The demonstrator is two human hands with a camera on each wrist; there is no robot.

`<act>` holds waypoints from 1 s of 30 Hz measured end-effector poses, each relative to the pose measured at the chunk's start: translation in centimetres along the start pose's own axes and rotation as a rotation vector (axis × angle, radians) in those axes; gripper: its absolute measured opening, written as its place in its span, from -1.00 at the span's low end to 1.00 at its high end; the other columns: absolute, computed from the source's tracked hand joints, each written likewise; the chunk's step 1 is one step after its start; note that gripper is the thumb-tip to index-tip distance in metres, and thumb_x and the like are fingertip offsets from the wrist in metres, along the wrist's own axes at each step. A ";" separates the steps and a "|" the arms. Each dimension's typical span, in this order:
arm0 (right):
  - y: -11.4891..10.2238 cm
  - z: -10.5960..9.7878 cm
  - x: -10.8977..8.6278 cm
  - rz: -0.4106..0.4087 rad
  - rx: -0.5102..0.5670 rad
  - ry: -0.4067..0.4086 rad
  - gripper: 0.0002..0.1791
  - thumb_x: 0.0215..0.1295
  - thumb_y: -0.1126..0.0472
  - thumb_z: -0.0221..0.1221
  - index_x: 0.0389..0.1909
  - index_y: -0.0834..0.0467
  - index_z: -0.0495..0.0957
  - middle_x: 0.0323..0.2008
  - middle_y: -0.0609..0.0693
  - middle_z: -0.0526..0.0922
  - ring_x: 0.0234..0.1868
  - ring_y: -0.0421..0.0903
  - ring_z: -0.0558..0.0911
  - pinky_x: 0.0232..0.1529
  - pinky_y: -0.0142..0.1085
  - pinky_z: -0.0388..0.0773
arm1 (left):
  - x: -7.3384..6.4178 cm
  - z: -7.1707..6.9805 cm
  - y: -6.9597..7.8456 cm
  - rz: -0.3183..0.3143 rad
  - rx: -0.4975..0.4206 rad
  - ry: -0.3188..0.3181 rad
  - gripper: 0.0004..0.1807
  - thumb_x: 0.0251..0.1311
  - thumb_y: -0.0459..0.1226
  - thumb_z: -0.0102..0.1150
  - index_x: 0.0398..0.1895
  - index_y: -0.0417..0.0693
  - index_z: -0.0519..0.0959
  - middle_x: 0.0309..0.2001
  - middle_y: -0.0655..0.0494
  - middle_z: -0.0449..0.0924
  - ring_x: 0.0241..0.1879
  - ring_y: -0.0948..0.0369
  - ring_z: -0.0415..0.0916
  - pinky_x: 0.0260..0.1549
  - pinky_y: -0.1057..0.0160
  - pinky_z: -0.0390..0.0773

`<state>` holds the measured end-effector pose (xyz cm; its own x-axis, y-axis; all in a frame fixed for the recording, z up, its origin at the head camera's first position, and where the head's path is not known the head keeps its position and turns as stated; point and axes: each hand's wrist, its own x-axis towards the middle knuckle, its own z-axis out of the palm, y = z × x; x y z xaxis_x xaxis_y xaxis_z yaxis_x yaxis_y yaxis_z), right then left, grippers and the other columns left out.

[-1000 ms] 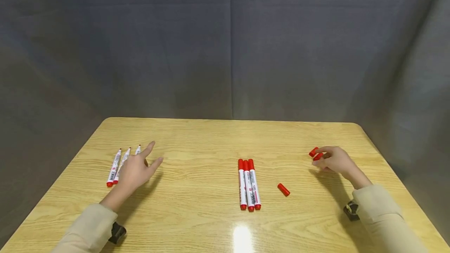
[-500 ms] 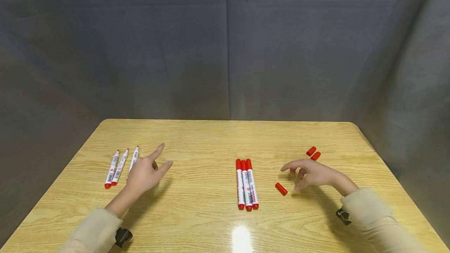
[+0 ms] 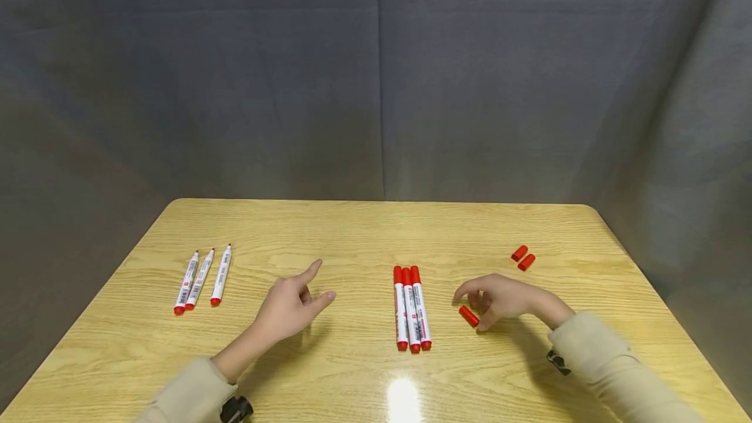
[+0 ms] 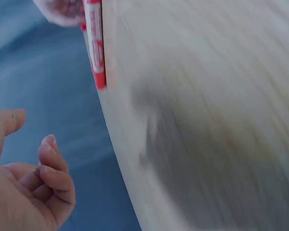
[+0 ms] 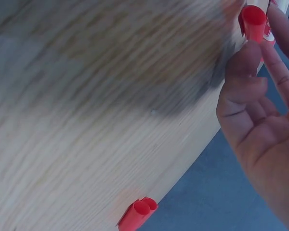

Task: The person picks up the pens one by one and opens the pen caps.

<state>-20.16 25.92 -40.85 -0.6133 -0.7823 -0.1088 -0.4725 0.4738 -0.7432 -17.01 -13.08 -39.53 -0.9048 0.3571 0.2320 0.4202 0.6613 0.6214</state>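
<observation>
My right hand (image 3: 504,296) is over a single red marker cap (image 3: 468,316), thumb and forefinger spread to either side of it. The right wrist view shows the thumb tip right at this hollow cap (image 5: 255,18). My left hand (image 3: 286,309) holds nothing above the table, left of the middle, its forefinger and thumb stretched out and the other fingers loosely curled. Between the hands lie three capped red markers (image 3: 414,315) side by side, caps pointing away from me.
Three uncapped markers (image 3: 220,276) lie at the left of the wooden table (image 3: 329,227), tips pointing away. Two more red caps (image 3: 526,262) lie side by side at the back right. A grey curtain (image 3: 376,83) hangs behind the table.
My right hand has let go of a cap beside another at the back right and moved left and nearer to the single cap. My left hand has moved right, away from the uncapped markers.
</observation>
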 end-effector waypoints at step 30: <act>-0.9 -0.1 -1.9 0.025 -0.039 0.157 -0.63 -0.04 0.31 0.34 -0.17 0.23 0.49 -0.42 0.07 0.47 -0.55 -0.27 0.45 -0.45 -0.35 0.44 | 3.1 9.6 4.3 -0.058 -0.020 -0.284 -0.06 -0.02 -0.08 0.25 0.30 -0.48 0.06 -0.85 0.31 0.06 -0.87 0.41 -0.05 -0.89 0.45 -0.02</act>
<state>-18.58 27.00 -39.90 -0.7154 -0.6984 -0.0203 -0.4779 0.5104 -0.7149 -17.36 -2.82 -43.33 -0.8707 0.4914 -0.0209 0.3647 0.6736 0.6429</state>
